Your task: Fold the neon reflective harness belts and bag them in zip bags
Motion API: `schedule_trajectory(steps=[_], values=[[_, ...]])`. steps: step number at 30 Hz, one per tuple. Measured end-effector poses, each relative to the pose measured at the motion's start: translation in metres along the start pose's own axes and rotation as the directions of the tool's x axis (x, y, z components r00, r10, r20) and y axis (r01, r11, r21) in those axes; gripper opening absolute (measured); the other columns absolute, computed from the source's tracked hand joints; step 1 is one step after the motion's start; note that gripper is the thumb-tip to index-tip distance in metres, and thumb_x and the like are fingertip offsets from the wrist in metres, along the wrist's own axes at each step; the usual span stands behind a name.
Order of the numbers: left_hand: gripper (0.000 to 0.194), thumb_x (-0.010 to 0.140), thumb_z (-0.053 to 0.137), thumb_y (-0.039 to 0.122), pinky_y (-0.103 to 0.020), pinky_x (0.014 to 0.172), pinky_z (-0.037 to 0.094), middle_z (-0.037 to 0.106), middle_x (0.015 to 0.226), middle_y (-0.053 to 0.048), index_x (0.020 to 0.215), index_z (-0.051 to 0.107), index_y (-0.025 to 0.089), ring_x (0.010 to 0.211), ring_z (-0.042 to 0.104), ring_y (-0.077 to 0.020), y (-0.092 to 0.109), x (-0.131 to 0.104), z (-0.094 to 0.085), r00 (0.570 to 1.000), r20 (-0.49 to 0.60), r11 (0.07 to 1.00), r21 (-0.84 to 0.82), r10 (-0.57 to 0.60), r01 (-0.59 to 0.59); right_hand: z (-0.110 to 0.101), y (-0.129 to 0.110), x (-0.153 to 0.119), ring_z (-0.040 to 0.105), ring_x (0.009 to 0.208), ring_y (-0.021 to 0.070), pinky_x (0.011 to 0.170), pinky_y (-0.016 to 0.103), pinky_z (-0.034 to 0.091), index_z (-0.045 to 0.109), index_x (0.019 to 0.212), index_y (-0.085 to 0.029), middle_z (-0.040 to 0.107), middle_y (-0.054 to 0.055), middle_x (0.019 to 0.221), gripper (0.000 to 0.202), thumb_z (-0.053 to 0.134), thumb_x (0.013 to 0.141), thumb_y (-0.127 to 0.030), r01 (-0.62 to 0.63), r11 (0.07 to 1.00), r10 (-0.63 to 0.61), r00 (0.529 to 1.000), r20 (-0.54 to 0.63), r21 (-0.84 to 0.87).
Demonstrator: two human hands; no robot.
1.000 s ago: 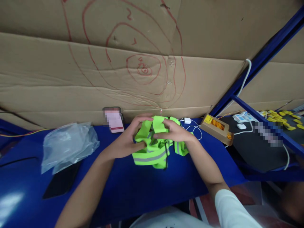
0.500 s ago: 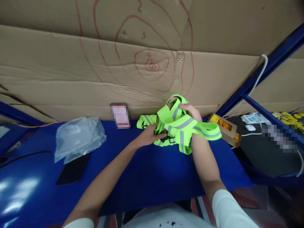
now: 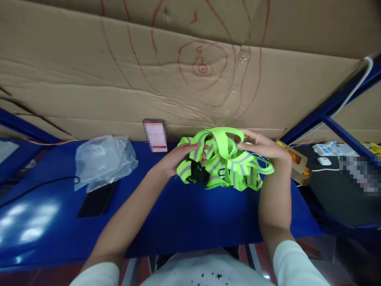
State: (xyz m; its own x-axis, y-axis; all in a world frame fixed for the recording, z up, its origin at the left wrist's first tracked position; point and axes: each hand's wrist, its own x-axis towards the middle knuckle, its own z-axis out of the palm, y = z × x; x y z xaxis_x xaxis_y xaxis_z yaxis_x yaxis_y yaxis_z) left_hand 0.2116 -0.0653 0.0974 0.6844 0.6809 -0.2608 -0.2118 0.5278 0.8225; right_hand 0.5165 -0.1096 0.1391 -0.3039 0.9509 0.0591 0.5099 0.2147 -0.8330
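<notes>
Surface [image 3: 193, 222]: plastic bags [image 3: 104, 161] at L, partly atop dark flat item [image 3: 97, 200]; phone [image 3: 156, 136] at rear, btwn bags & strap bundle [image 3: 229, 159]; open box [image 3: 303, 169] R of bundle; cardboard [image 3: 149, 95] behind all.

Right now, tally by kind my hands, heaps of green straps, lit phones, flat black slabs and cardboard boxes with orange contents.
Left hand and right hand: 2
Green straps, heap: 1
Lit phone: 1
Flat black slab: 1
Cardboard box: 1
Total: 6
</notes>
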Motion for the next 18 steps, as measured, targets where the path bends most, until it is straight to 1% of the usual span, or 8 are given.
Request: schedule_trajectory(steps=[3,5,6,9,11,15,17,18], values=[[0.028,0.084,0.076,0.029,-0.031,0.069,0.061,0.074,0.084,-0.007,0.104,0.072,0.01,0.072,0.072,-0.0198,-0.005,0.007,-0.002,0.999,-0.016,0.982,-0.189,0.027,-0.03,0.007,-0.009,-0.001,0.063,0.123,0.0323,0.108,0.055,0.048,0.061,0.135,-0.024,0.067,0.012,0.134,0.051,0.064,0.093,-0.052,-0.02,0.954,-0.039,0.981,-0.191,-0.298],[0.018,0.088,0.069,0.022,-0.029,0.072,0.061,0.074,0.086,-0.009,0.1,0.071,0.009,0.074,0.073,-0.0188,-0.008,0.011,-0.003,0.998,-0.052,0.961,-0.271,0.035,-0.048,0.02,-0.025,-0.002,0.064,0.123,0.0309,0.109,0.054,0.048,0.06,0.136,-0.024,0.068,0.011,0.133,0.045,0.057,0.098,-0.048,0.021,0.925,-0.12,0.964,-0.239,-0.379],[0.015,0.09,0.066,0.019,-0.027,0.072,0.061,0.074,0.087,-0.009,0.099,0.071,0.008,0.074,0.072,-0.0177,-0.009,0.013,-0.002,0.996,-0.087,0.955,-0.292,0.034,-0.058,0.027,-0.034,-0.002,0.065,0.123,0.0288,0.109,0.051,0.049,0.059,0.137,-0.026,0.068,0.009,0.134,0.043,0.054,0.1,-0.047,0.082,0.929,-0.158,0.97,-0.187,-0.36],[0.013,0.092,0.06,0.012,-0.022,0.07,0.06,0.075,0.09,-0.008,0.099,0.071,0.008,0.073,0.071,-0.014,-0.012,0.012,0.001,0.975,-0.216,0.949,-0.294,0.053,-0.117,0.053,-0.051,-0.002,0.064,0.126,0.0268,0.107,0.043,0.051,0.056,0.142,-0.027,0.065,0.008,0.14,0.051,0.059,0.097,-0.051,0.242,0.936,-0.22,0.969,0.111,-0.257],[0.013,0.091,0.062,0.01,-0.021,0.072,0.06,0.075,0.094,-0.007,0.1,0.071,0.01,0.077,0.071,-0.0128,-0.014,0.007,0.001,0.963,-0.249,0.95,-0.261,0.105,-0.171,0.067,-0.049,-0.002,0.064,0.125,0.0278,0.106,0.042,0.05,0.057,0.141,-0.024,0.065,0.01,0.14,0.055,0.064,0.094,-0.051,0.261,0.929,-0.227,0.962,0.152,-0.261],[0.025,0.087,0.069,0.014,-0.028,0.083,0.063,0.071,0.116,-0.009,0.112,0.068,0.014,0.096,0.072,-0.0174,-0.02,-0.012,-0.007,0.976,-0.166,0.985,-0.068,0.144,-0.157,0.086,-0.028,-0.011,0.069,0.089,0.022,0.08,0.034,0.052,0.068,0.112,-0.02,0.074,0.007,0.104,0.027,0.063,0.096,-0.041,0.176,0.938,-0.171,0.984,0.042,-0.3],[0.04,0.088,0.07,0.021,-0.033,0.083,0.064,0.063,0.134,-0.011,0.127,0.062,0.019,0.107,0.069,-0.0216,-0.025,-0.028,-0.011,0.954,-0.176,0.961,0.18,0.243,-0.211,0.093,-0.021,-0.022,0.059,0.069,0.0165,0.064,0.029,0.043,0.067,0.091,-0.019,0.068,0.002,0.08,0.021,0.065,0.095,-0.04,0.115,0.935,-0.126,0.992,-0.01,-0.336],[0.047,0.089,0.069,0.024,-0.035,0.083,0.065,0.057,0.142,-0.011,0.135,0.057,0.023,0.112,0.067,-0.0234,-0.028,-0.037,-0.01,0.922,-0.186,0.899,0.351,0.341,-0.262,0.098,-0.019,-0.029,0.055,0.064,0.0147,0.061,0.028,0.039,0.065,0.085,-0.019,0.063,0.0,0.073,0.023,0.065,0.094,-0.04,0.083,0.936,-0.101,0.994,-0.037,-0.341]])
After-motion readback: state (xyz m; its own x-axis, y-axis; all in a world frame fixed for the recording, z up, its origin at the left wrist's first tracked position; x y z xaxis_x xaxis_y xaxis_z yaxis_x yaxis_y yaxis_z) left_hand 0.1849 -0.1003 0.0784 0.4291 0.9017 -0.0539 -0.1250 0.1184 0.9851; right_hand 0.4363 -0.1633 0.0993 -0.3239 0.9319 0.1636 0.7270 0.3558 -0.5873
